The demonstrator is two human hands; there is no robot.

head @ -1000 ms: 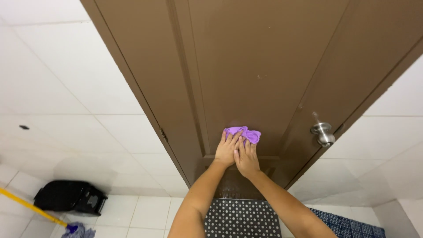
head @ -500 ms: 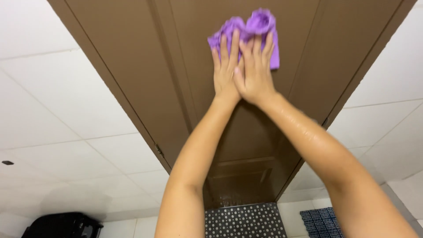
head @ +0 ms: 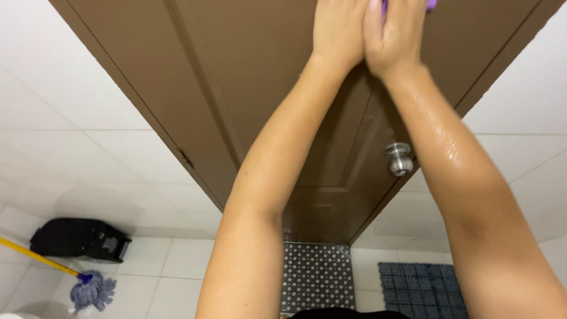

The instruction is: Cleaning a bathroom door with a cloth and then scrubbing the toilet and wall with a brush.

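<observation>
Both arms reach up against a brown panelled door point(head: 260, 88). My left hand point(head: 338, 32) and my right hand point(head: 394, 35) lie side by side at the top edge of the view, pressed flat on a purple cloth point(head: 432, 3). Only a small corner of the cloth shows past my right hand; the rest is hidden or out of view. My right forearm looks wet. A round silver door knob point(head: 399, 158) sits on the door's right side, below my right forearm.
White tiled walls flank the door. On the floor lie a dotted dark mat point(head: 316, 276) at the door's foot, a blue mat point(head: 420, 289) to the right, a black bucket point(head: 80, 239) and a yellow-handled mop point(head: 88, 289) at the left.
Both hands have slid the purple cloth upward on the door, from its lower panel to near the top of the view. The camera has tilted with them.
</observation>
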